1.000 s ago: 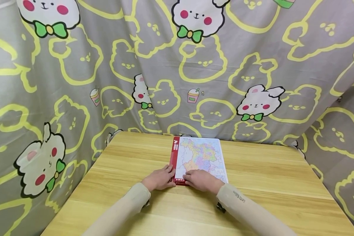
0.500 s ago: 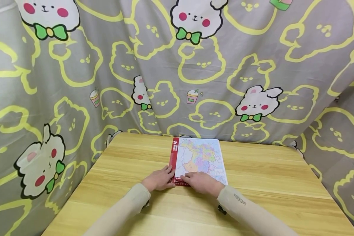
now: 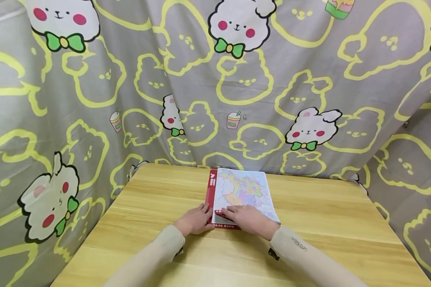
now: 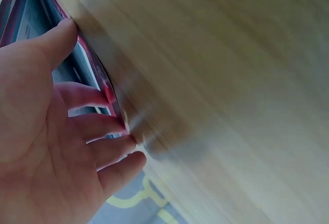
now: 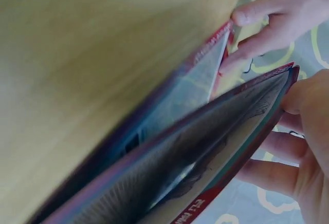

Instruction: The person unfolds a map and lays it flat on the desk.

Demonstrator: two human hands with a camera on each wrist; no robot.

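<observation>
A printed map (image 3: 249,185) with coloured regions lies on the table. Beneath its left side shows the red margin of a second map (image 3: 210,197). My right hand (image 3: 252,220) pinches the near left corner of the upper map, fingers spread behind it. In the right wrist view that upper map (image 5: 169,147) is raised and bent, with a gap above the lower map (image 5: 193,82). My left hand (image 3: 194,220) rests at the lower map's near left corner. Its fingers (image 4: 100,126) lie nearly straight along the red edge.
The wooden table (image 3: 158,187) spreads out on both sides of the maps. A grey curtain (image 3: 197,79) with rabbit and cup prints hangs behind the table and along its sides.
My right hand has shifted slightly right with the upper map's corner, which is raised more. More red margin of the lower map shows along the near side. My left hand stays nearly in place.
</observation>
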